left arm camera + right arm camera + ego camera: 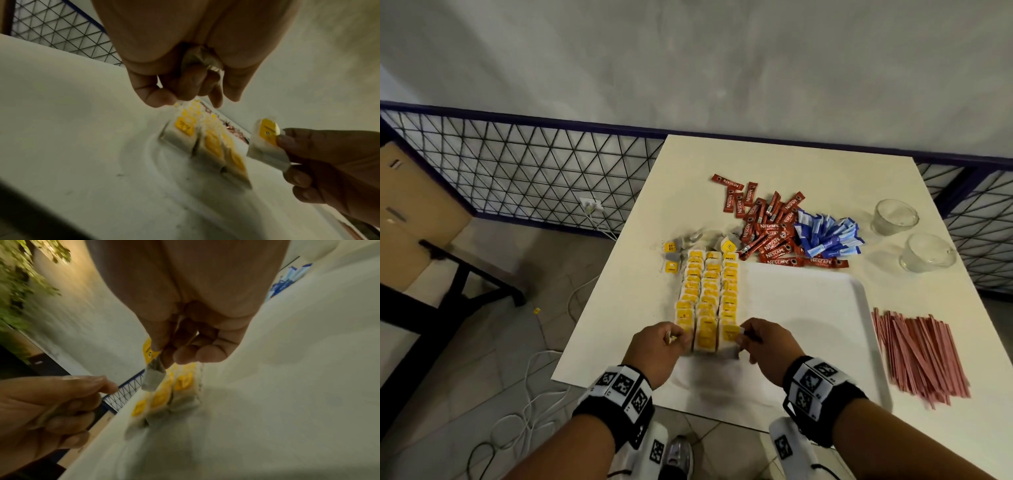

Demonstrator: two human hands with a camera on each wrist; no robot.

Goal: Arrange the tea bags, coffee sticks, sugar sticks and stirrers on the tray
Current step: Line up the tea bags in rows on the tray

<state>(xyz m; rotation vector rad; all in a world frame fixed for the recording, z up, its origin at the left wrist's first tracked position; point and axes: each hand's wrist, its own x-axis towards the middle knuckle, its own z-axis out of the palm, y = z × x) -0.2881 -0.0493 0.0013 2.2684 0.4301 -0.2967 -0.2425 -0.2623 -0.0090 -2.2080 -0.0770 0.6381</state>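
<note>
**Tea bags in both hands at the near end of the rows**

Head view: three rows of tea bags lie along the tray's left side. The left hand and right hand flank their near end. Coffee sticks, sugar sticks and stirrers lie on the table, off the tray.

Left wrist view: curled left fingers clutch a crumpled bag.

Right wrist view: the right thumb and fingers pinch a tea bag just above the rows.
</note>
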